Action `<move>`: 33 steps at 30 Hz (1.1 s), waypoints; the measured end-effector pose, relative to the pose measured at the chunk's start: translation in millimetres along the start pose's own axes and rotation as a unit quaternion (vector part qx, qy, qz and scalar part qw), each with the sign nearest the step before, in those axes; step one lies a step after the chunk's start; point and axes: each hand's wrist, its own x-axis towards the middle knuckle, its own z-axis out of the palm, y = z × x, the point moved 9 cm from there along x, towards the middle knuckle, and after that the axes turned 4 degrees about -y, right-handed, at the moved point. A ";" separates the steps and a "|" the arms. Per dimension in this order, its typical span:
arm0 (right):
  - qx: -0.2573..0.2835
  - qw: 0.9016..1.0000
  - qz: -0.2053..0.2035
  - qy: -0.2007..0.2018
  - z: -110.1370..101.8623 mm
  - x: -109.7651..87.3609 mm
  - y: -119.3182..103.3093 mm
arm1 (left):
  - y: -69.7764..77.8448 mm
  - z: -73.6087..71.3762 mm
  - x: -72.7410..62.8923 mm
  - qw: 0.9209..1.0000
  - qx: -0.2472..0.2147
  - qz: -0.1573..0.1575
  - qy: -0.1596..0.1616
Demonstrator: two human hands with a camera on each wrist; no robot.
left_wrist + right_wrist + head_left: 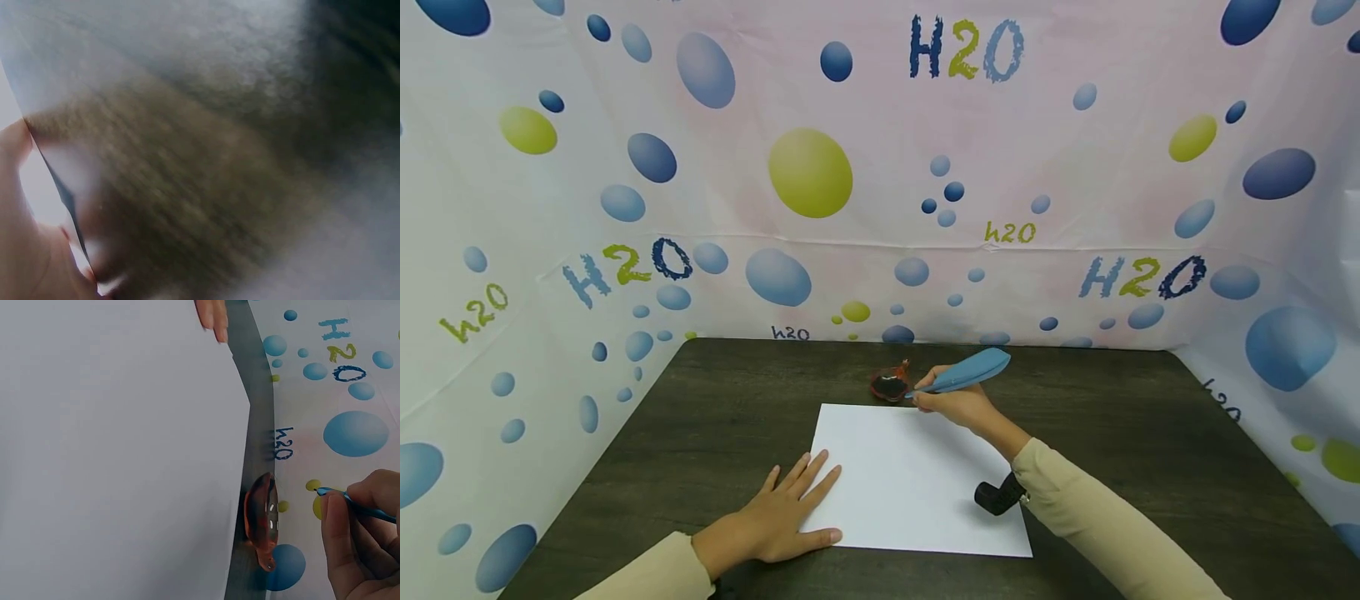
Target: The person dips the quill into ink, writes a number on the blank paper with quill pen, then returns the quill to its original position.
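A blue feather quill pen (973,369) is pinched between the thumb and fingers of my right hand (958,406), its vane slanting up to the right. In the right wrist view the dark tip of the quill (320,490) points towards a small reddish glass inkwell (261,512) of dark ink. That inkwell (891,383) stands on the table just beyond the far edge of a blank white sheet of paper (910,483). My left hand (790,512) lies with spread, straight fingers on the paper's left edge. Only part of the left hand (28,250) shows in the left wrist view, which is blurred.
The dark wooden table (700,433) runs back to a white backdrop (880,108) printed with blue and green bubbles and H2O lettering. A black wrist camera (998,497) under the right sleeve overlaps the paper in the head view.
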 end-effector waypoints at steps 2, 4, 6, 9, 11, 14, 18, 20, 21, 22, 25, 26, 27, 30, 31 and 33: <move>-0.001 1.000 0.003 0.000 1.7 -6.7 -1.6 | 0.3 -0.3 -0.3 1.000 -0.002 0.000 -0.001; -0.006 1.000 0.010 0.008 2.7 -11.1 2.6 | 0.8 -1.1 -0.8 1.000 -0.004 -0.001 -0.002; -0.013 1.000 0.019 0.016 3.7 -15.5 6.3 | 1.3 -1.9 -1.2 1.000 -0.006 -0.001 -0.004; -0.030 0.999 0.030 0.028 4.1 -20.0 15.1 | 1.6 -2.4 -1.3 1.000 -0.008 -0.001 -0.007; -0.032 0.998 0.036 0.028 5.1 -24.0 17.8 | 1.2 -2.0 -1.1 1.000 -0.009 -0.001 -0.008; -0.024 0.999 0.034 0.024 7.3 -28.7 21.4 | 0.5 -1.6 -0.8 1.000 -0.010 0.000 -0.007; -0.008 0.999 0.025 0.019 11.2 -32.7 26.8 | -0.2 -1.4 -0.6 1.000 -0.010 0.001 -0.005; -0.004 1.000 0.023 0.016 13.6 -33.8 30.2 | -0.4 -1.3 -0.4 1.000 -0.011 0.001 -0.005; -0.006 1.000 0.024 0.015 14.8 -34.1 32.2 | -0.4 -1.2 -0.4 1.000 -0.011 0.001 -0.005; -0.006 1.000 0.023 0.014 15.9 -34.5 33.3 | -0.4 -1.1 -0.4 1.000 -0.011 0.001 -0.004; -0.010 1.000 0.025 0.015 18.6 -35.3 36.3 | -0.4 -1.2 -0.5 1.000 -0.012 0.001 -0.004; -0.014 0.999 0.026 0.016 19.2 -35.6 36.9 | -0.2 -1.5 -0.6 1.000 -0.012 0.001 -0.003; -0.014 0.999 0.026 0.017 19.7 -36.0 37.2 | 0.0 -1.8 -0.8 1.000 -0.012 0.001 -0.003; -0.016 0.999 0.024 0.019 20.7 -36.7 37.5 | 1.1 -3.1 -1.4 1.000 -0.011 0.003 0.000; -0.018 0.999 0.023 0.021 20.9 -36.8 38.0 | 1.7 -3.6 -1.8 1.000 -0.011 0.003 0.001; -0.017 0.999 0.021 0.024 21.2 -36.8 39.0 | 2.6 -4.2 -2.0 1.000 -0.011 0.005 0.002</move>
